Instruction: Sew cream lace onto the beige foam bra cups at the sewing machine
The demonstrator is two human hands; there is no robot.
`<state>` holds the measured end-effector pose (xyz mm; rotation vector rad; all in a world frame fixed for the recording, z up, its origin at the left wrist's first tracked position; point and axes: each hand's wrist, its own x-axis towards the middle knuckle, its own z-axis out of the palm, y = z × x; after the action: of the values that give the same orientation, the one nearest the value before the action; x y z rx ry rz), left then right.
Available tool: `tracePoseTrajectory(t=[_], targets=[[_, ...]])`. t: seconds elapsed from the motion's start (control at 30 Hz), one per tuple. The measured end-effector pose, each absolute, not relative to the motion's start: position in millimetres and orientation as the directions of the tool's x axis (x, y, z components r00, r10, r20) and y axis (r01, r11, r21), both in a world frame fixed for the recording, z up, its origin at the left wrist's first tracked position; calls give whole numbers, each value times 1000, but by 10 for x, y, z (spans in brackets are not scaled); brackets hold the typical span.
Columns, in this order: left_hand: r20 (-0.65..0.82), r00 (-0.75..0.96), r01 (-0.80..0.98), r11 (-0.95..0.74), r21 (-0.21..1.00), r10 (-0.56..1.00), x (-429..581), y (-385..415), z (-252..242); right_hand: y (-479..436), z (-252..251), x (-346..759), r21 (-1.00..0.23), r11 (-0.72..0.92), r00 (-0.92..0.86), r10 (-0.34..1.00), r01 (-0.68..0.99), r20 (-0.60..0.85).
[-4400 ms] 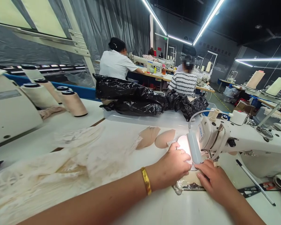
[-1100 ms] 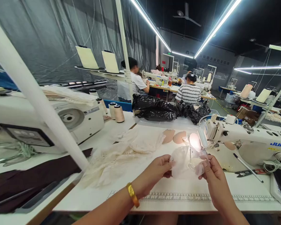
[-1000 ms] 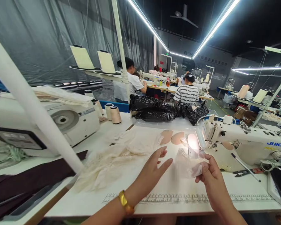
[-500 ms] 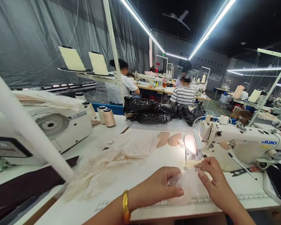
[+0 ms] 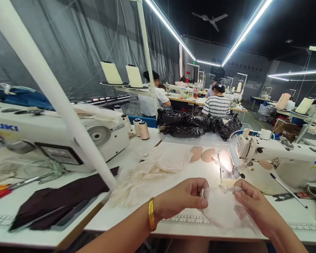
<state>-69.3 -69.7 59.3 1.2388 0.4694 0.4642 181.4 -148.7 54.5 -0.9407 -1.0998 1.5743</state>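
left grip (image 5: 184, 201): gold bangle (image 5: 151, 213) at wrist | both forearms: bare

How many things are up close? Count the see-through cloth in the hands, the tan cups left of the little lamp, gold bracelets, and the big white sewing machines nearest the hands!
See-through cloth, pinched by left hand and right hand: 1
Tan cups: 2
Gold bracelet: 1
Near sewing machines: 2
Total: 6

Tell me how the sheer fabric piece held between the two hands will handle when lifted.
Likely floppy: the sheer fabric piece sags between the left hand and right hand, which pinch its edges. Probably very light, since the table shows through it. It may snag easily, being so thin.
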Motion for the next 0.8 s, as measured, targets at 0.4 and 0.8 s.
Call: tracePoseTrajectory(t=[0.4, 0.8], targets=[[153, 499, 680, -495, 541, 853, -603, 31, 653, -1014, 115, 1752, -990, -139, -68, 988, -33, -136], [379, 275, 848, -409, 337, 883, -592, 615, 500, -784, 42, 1934, -987, -155, -167, 975, -44, -146]])
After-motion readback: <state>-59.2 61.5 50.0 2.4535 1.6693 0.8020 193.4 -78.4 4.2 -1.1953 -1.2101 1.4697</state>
